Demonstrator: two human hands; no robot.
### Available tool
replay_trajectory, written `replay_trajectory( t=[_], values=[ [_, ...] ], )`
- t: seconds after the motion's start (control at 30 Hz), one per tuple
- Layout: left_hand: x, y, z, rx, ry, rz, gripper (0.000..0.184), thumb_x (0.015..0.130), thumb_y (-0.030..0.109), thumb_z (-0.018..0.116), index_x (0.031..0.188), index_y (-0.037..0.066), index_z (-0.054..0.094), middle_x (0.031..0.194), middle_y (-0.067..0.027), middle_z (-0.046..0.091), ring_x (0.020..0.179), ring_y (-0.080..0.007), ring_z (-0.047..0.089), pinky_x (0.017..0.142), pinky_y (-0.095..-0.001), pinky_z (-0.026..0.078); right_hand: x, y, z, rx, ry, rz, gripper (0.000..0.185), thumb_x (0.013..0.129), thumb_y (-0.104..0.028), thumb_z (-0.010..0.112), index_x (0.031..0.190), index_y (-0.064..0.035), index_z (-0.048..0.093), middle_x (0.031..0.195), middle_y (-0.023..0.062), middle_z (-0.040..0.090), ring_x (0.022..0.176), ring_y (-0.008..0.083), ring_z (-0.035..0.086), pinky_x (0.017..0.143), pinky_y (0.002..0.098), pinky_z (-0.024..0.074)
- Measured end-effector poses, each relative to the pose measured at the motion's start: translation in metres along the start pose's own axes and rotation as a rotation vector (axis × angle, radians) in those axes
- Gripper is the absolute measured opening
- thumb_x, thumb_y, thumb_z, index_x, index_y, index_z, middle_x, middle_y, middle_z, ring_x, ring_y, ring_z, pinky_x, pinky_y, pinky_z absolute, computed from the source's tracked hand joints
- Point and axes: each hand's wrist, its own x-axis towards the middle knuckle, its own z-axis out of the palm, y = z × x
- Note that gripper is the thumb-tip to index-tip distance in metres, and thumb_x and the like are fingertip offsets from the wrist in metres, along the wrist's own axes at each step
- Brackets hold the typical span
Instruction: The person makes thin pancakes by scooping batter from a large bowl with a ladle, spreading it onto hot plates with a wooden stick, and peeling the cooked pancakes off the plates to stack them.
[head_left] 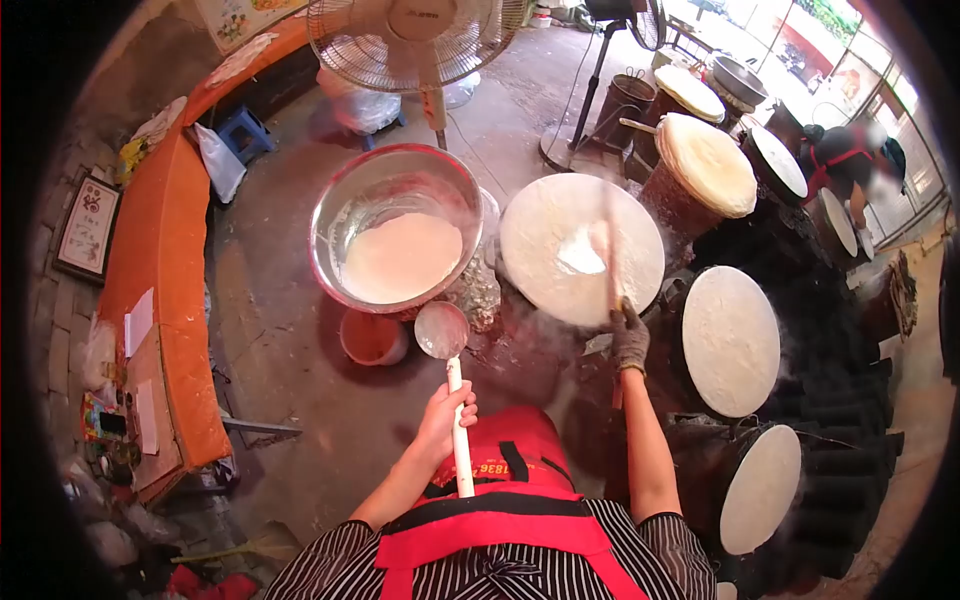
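Observation:
My left hand (pixel 445 420) is closed around the white handle of a ladle (pixel 441 330). The ladle's round bowl is just below the near rim of a large metal basin (pixel 320 235) containing pale batter (pixel 405 258). A dark work glove covers my right hand (pixel 630 338), which grips a long wooden spreader (pixel 613 250), smeared by motion. The spreader reaches across a round griddle (pixel 540 225) coated with a thin pale layer. Near its middle lies a brighter white patch of wet batter (pixel 578 252), partly behind the spreader.
More round griddles (pixel 731 340) (pixel 760 490) stand along the right. A stack of thin flatbreads (pixel 708 165) sits beyond. Below the basin is a reddish bucket (pixel 373 338). A standing fan (pixel 418 40) is ahead, an orange-covered counter (pixel 165 270) left. Another person (pixel 845 160) is at far right.

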Motion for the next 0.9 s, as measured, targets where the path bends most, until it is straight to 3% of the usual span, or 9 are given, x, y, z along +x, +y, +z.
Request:
replay_trajectory(
  t=[0.2,0.3,0.4,0.47,0.57,0.7,0.73,0.83,0.9],
  values=[
    [0.004,-0.018,0.0,-0.029,0.041,0.024,0.012,0.088,0.011,0.05,0.095,0.006,0.041,0.073,-0.0035,0.044,0.054,-0.0084,0.04,0.042,-0.0187,0.033,-0.031,-0.004,-0.012,-0.459,-0.108,-0.155,0.038,0.083,-0.02,0.059,0.117,-0.0037,0.053,0.097,0.0076,0.063,0.087,0.0158,0.06,0.071,0.0263,0.0463],
    [0.003,-0.024,0.007,-0.046,0.065,0.018,0.012,0.088,0.011,0.05,0.095,0.006,0.041,0.072,-0.0035,0.044,0.054,-0.0084,0.04,0.042,-0.0188,0.033,-0.012,-0.011,-0.021,-0.633,-0.148,-0.45,0.036,0.083,-0.019,0.057,0.117,-0.0097,0.054,0.097,0.0177,0.063,0.084,0.0183,0.059,0.077,0.0318,0.0448],
    [0.001,-0.027,0.015,-0.052,0.065,0.038,0.012,0.088,0.011,0.049,0.095,0.006,0.041,0.072,-0.0035,0.044,0.054,-0.0084,0.04,0.042,-0.0188,0.033,0.024,0.044,-0.033,-0.101,-0.147,-0.171,0.034,0.083,-0.017,0.057,0.116,-0.0098,0.056,0.095,0.018,0.062,0.083,0.0175,0.059,0.077,0.031,0.0446],
    [0.003,-0.031,0.019,-0.051,0.072,0.047,0.012,0.088,0.011,0.049,0.095,0.006,0.041,0.072,-0.0035,0.044,0.054,-0.0085,0.04,0.042,-0.0189,0.033,0.004,0.0,-0.035,-0.186,-0.156,0.036,0.035,0.083,-0.013,0.057,0.117,-0.0124,0.054,0.093,0.0167,0.063,0.082,0.0156,0.058,0.076,0.0302,0.0447],
    [0.005,-0.038,0.024,-0.062,0.065,0.062,0.012,0.088,0.01,0.049,0.095,0.006,0.041,0.072,-0.0035,0.044,0.054,-0.0085,0.04,0.042,-0.019,0.033,-0.02,-0.002,-0.042,-0.412,-0.278,-0.347,0.037,0.083,-0.017,0.057,0.119,-0.0112,0.052,0.09,0.0161,0.063,0.078,0.0194,0.059,0.073,0.0311,0.045],
    [0.003,-0.045,0.032,-0.083,0.067,0.062,0.012,0.088,0.01,0.049,0.096,0.005,0.041,0.072,-0.0036,0.044,0.054,-0.0086,0.04,0.042,-0.0187,0.033,0.011,-0.027,-0.049,-0.48,-0.315,-0.156,0.042,0.083,-0.031,0.055,0.121,-0.0143,0.051,0.097,0.0214,0.06,0.087,0.0317,0.061,0.073,0.0377,0.0455],
    [0.002,-0.045,0.035,-0.081,0.074,0.067,0.011,0.088,0.01,0.049,0.095,0.005,0.041,0.071,-0.0037,0.044,0.054,-0.0085,0.04,0.042,-0.0186,0.032,0.019,-0.026,-0.045,-0.444,-0.243,-0.408,0.041,0.084,-0.033,0.052,0.121,-0.0161,0.05,0.099,0.0237,0.057,0.088,0.0346,0.059,0.073,0.0404,0.0453],
    [0.001,-0.045,0.044,-0.081,0.093,0.077,0.009,0.089,0.009,0.048,0.093,0.004,0.042,0.07,-0.0041,0.044,0.053,-0.0083,0.04,0.041,-0.0182,0.031,0.021,-0.03,-0.045,-0.578,-0.382,-0.239,0.04,0.083,-0.032,0.052,0.12,-0.0154,0.051,0.1,0.0237,0.057,0.089,0.0362,0.058,0.074,0.0394,0.0457],
    [0.002,-0.046,0.045,-0.092,0.103,0.074,0.009,0.089,0.009,0.048,0.093,0.004,0.042,0.071,-0.0042,0.044,0.053,-0.0084,0.04,0.041,-0.0181,0.032,0.014,-0.024,-0.046,-0.665,-0.444,-0.348,0.04,0.083,-0.032,0.052,0.12,-0.0159,0.051,0.103,0.0245,0.055,0.092,0.0356,0.058,0.077,0.0382,0.0459]
  ],
)
